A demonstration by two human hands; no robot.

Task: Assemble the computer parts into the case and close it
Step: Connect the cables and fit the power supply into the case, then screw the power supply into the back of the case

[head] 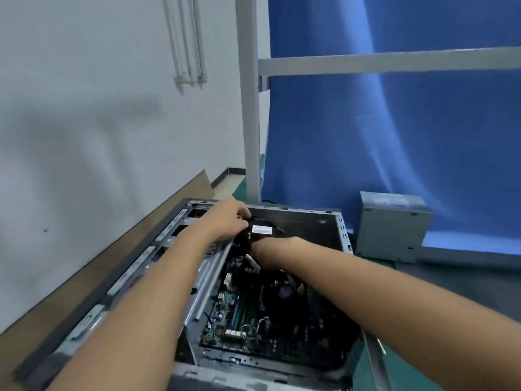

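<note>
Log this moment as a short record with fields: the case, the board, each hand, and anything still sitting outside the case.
case: computer case lies flat, side cover off
board: motherboard sits inside
left hand: left hand at the far end, fingers curled on the black cables
right hand: right hand reaches down beside it, grip hidden
label: white label on the cable bundle
outside: grey metal box stands to the right of the case

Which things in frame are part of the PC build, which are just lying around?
In the job: open case, motherboard, labelled cable bundle, left hand gripping it, right hand inside the case, grey metal box (probably a waiting part).
Lying about: cardboard sheet, blue cloth, metal frame.
</note>
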